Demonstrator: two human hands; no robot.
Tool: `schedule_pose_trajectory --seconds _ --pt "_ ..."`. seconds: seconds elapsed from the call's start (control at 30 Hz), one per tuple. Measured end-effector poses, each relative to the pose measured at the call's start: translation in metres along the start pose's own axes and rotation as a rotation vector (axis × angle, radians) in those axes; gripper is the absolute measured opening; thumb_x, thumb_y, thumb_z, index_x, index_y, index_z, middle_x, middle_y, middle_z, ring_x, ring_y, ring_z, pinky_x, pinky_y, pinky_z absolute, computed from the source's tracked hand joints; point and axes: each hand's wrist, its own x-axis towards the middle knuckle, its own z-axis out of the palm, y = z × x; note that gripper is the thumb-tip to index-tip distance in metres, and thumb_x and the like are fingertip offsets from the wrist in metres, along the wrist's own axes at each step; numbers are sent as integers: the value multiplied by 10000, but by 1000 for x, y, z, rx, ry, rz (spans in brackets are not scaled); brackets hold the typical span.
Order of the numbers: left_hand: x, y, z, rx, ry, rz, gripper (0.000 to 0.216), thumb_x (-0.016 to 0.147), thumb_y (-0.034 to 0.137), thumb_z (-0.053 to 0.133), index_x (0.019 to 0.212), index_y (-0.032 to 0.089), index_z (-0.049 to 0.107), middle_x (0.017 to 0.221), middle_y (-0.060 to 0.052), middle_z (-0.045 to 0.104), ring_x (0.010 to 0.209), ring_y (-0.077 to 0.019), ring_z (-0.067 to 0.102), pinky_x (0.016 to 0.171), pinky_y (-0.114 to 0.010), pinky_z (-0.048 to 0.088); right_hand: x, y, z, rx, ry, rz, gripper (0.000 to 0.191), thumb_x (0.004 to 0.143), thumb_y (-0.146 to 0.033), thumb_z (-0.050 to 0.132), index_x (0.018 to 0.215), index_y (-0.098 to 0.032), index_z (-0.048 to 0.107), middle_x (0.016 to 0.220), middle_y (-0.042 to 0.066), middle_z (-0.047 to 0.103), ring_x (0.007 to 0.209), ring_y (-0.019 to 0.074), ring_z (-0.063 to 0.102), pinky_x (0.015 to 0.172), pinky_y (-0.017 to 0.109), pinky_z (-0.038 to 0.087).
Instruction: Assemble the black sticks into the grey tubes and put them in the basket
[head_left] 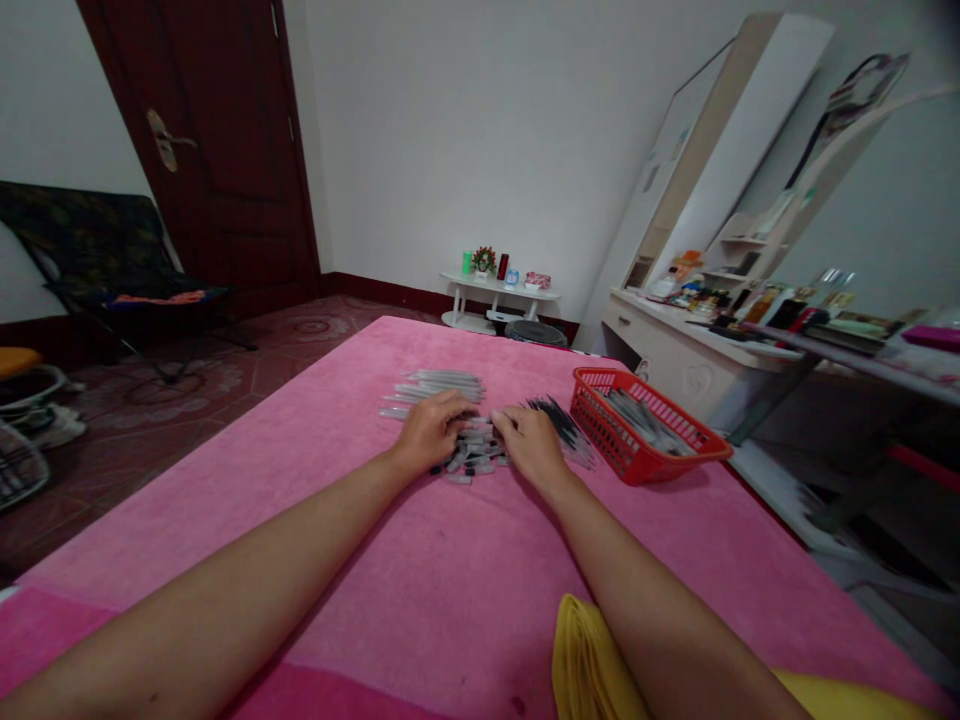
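Both my hands rest on a pile of small pen parts (474, 455) in the middle of a pink cloth (420, 560). My left hand (431, 430) lies knuckles up on the pile's left side, fingers curled down into the pieces. My right hand (531, 442) lies on the right side, fingers bent toward the left hand. What the fingers grip, if anything, is hidden. A row of clear pen tubes (439, 385) lies just beyond the left hand. A bunch of thin black refills (562, 420) lies beside the right hand.
A red plastic basket (679, 455) with several pens stands right of the hands. A yellow cloth (589, 660) lies near my right forearm. Beyond are a dark door (225, 150), a folding chair (112, 270), a low white table (499, 295) and a cluttered dresser (675, 340).
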Motion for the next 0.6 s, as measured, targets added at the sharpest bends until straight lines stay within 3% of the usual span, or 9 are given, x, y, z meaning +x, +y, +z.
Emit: schedule_pose_trajectory --seconds 0.13,0.3,0.47,0.6 --pt "0 1 0 -16 7 7 209 769 52 559 904 171 666 855 -51 635 828 -168 594 727 -285 473 0 -3 -3 21 26 -39 205 829 -342 549 755 -183 656 674 11 653 607 134 547 559 222 311" --pt "-1 3 0 -26 -15 24 222 771 51 558 915 178 669 866 -52 634 843 -170 594 743 -292 473 1 -2 -6 -56 16 -5 372 883 -375 461 606 -181 614 566 16 604 534 134 503 532 240 285" --pt "-1 1 1 -31 -14 6 248 753 30 558 917 180 669 866 -49 637 837 -168 596 737 -288 473 1 -1 -5 15 -5 -61 170 810 -329 576 743 -194 655 691 14 665 610 136 554 565 226 320" --pt "-1 1 1 -35 -26 28 225 769 50 560 915 180 670 865 -51 636 842 -167 596 748 -289 475 0 -2 -5 -20 -26 -9 366 872 -348 473 566 -184 588 532 17 588 524 130 511 527 239 288"
